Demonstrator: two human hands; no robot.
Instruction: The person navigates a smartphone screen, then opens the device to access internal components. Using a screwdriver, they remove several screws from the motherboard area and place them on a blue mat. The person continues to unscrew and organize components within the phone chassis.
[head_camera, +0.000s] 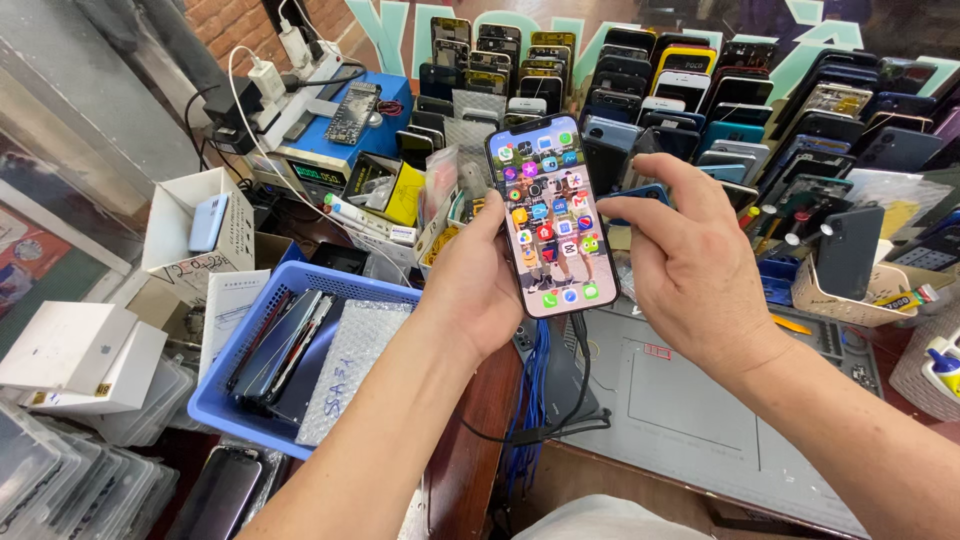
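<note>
Up in the middle, the left hand (475, 285) holds a phone (551, 214) upright, with the fingers wrapped around its left edge. The screen is lit and shows rows of small coloured squares over a picture. The right hand (690, 265) is just beside the phone on the other side. Its fingers are bent and its thumb and first finger touch the phone's right edge. It holds nothing else.

A black cable (578, 385) is plugged into the bottom of the phone. It hangs down in a loop over the edge of a grey mat (700, 420) that lies on the table under the right hand.

Left of the left arm sits a blue basket (235, 395). It has dark flat phone parts and a sheet of bubble wrap (350, 360) in it. Further left are white boxes (75, 355), and one open white box (190, 225) with a pale blue phone (208, 222) standing in it.

Behind the hands, many phones (720, 90) stand in rows, backs and fronts showing. At the back left is a blue machine (345, 135) with white plugs and wires (275, 75) near it. On the right, a woven basket (850, 300) holds a dark phone (848, 250) leaning up.
</note>
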